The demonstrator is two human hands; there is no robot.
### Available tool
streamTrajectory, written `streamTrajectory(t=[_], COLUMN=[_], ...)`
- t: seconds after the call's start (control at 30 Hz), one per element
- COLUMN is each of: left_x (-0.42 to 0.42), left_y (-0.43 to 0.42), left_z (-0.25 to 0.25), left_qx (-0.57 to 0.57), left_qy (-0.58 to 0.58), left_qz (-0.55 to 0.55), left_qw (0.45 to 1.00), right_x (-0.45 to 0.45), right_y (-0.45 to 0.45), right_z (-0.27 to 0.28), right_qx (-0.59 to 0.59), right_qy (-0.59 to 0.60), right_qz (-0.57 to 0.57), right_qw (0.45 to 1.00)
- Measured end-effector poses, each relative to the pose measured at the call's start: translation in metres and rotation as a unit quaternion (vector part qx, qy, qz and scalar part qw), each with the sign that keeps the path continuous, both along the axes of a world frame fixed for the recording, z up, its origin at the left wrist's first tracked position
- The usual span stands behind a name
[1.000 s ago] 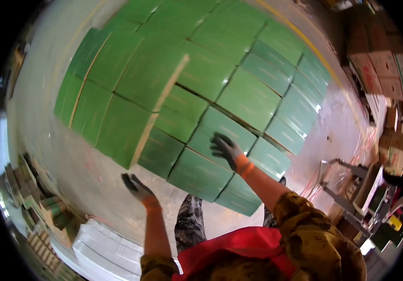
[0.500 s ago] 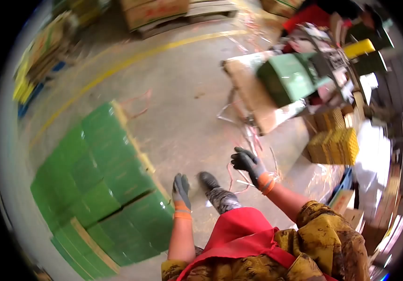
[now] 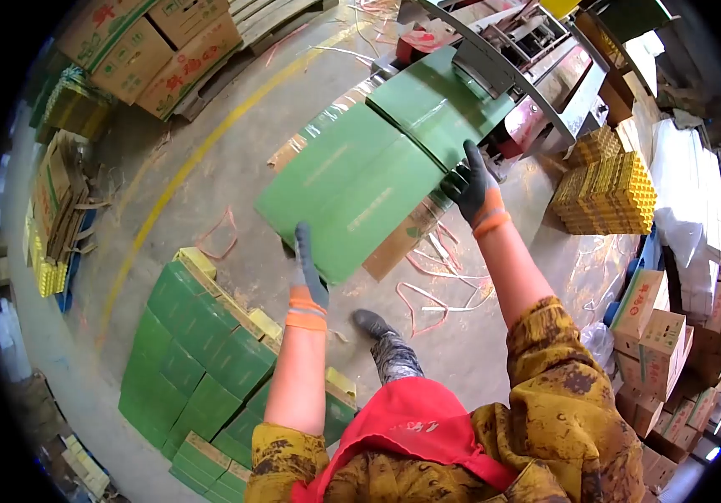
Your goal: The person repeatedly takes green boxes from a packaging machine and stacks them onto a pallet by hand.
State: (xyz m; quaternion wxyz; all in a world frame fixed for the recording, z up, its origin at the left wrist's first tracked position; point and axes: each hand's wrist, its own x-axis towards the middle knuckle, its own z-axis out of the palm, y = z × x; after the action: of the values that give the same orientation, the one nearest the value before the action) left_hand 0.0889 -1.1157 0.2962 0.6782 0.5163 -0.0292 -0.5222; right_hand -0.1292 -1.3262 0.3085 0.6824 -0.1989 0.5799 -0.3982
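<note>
A large green carton [image 3: 348, 180] lies on a cardboard-topped surface ahead of me. My left hand [image 3: 308, 272], in a grey glove with an orange cuff, is against its near end, fingers lying along the edge. At its right corner, my right hand [image 3: 476, 186] is closed on the side, partly hiding its fingers. A second green carton [image 3: 440, 105] sits right behind the first, its far part under a metal frame of a machine [image 3: 536, 50].
Stacked green cartons [image 3: 197, 360] stand at lower left. Yellow egg trays [image 3: 604, 197] are piled at right, beside brown boxes [image 3: 652, 331]. Loose strapping [image 3: 436, 293] litters the floor near my boot [image 3: 370, 324]. Printed cartons [image 3: 180, 71] rest on a pallet at upper left.
Both hands, empty before, have reached forward and now hold the near green carton. The view has turned, and the cartons and machine appear nearer the middle.
</note>
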Motion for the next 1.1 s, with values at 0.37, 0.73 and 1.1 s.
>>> streamTrajectory(t=[0.37, 0.73, 1.1], left_x=[0.004, 0.022, 0.028], left_y=[-0.011, -0.026, 0.074], left_z=[-0.046, -0.002, -0.015], left_qx=[-0.089, 0.059, -0.063], left_qy=[0.129, -0.044, 0.036], left_qz=[0.137, 0.248, 0.319], left_qw=[0.978, 0.966, 0.945], right_x=[0.003, 0.011, 0.029], right_y=[-0.045, -0.049, 0.046], right_z=[-0.017, -0.008, -0.013], right_qx=[0.167, 0.149, -0.077], right_qy=[-0.147, -0.112, 0.091], right_qz=[0.115, 0.182, 0.142], right_qw=[0.968, 0.966, 0.983])
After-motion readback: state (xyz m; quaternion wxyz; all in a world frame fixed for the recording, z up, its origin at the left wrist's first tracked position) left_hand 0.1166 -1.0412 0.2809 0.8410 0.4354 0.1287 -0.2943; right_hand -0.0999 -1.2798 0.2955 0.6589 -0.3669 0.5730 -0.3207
